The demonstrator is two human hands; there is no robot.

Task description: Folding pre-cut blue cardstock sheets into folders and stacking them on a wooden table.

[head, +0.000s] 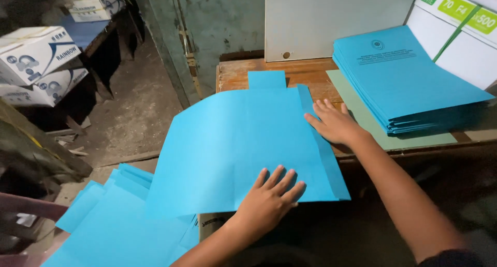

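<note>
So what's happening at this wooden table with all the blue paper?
A person presses both hands flat on a large light-blue paper sheet spread over the edge of the wooden table. The left hand rests on its near edge, and the right hand holds down a narrow flap along its right side. A stack of printed blue folders sits on the table to the right, and more blue sheets lie lower left.

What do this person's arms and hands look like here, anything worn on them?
Both hands are bare: no gloves, rings, watch or bands show on the left hand or the right hand. Both forearms are uncovered. Only at the bottom right corner does a dark sleeve show, on the right upper arm. The left arm leaves the frame with no sleeve in view.
</note>
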